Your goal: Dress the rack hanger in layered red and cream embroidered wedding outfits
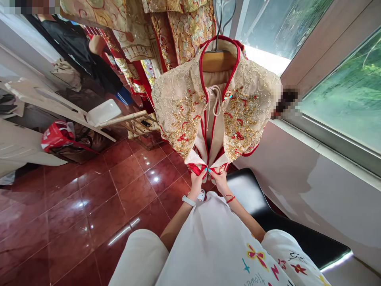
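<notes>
Jacket of cream, gold-beaded cloth (235, 113) hangs upright at upper centre, lengthwise above us. Our left hand (197, 179) and right hand (220, 178), equally near, pinch its lower edges.

Arms (177, 220) stretched forward, left grip (197, 180) and right grip (220, 180) pinched, thumbs (204, 172) almost touching

A red bag (56, 137), a black seat (285, 228), possibly a phone (145, 123)
</notes>
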### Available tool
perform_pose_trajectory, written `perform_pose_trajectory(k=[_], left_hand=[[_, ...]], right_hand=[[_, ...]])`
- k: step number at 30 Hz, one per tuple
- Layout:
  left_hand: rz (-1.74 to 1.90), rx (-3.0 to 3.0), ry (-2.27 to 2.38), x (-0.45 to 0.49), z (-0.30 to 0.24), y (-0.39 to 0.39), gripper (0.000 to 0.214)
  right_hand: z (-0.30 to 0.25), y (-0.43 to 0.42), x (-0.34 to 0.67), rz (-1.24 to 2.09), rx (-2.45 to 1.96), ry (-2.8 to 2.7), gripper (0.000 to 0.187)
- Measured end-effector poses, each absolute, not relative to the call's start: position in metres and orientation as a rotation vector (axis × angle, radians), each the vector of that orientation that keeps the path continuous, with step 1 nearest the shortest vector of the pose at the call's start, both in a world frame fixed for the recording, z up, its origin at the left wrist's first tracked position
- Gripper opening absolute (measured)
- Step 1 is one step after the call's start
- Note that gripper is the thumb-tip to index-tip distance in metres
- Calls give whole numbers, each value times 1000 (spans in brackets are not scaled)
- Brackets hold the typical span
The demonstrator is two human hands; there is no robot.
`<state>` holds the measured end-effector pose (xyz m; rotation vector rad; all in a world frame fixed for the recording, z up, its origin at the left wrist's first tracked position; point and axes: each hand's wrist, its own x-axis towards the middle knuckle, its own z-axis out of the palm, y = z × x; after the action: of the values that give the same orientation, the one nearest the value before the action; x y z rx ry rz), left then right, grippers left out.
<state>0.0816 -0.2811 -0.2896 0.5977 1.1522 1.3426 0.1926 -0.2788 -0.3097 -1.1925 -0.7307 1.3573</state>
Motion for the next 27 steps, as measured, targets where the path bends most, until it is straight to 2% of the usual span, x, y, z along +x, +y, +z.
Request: perform_pose_trajectory(k=[27], left_hand=[[1227,627,1267,80,-306,-281,33]], right_hand=[[-335,-276,186,1381,-1238,-599,47]])
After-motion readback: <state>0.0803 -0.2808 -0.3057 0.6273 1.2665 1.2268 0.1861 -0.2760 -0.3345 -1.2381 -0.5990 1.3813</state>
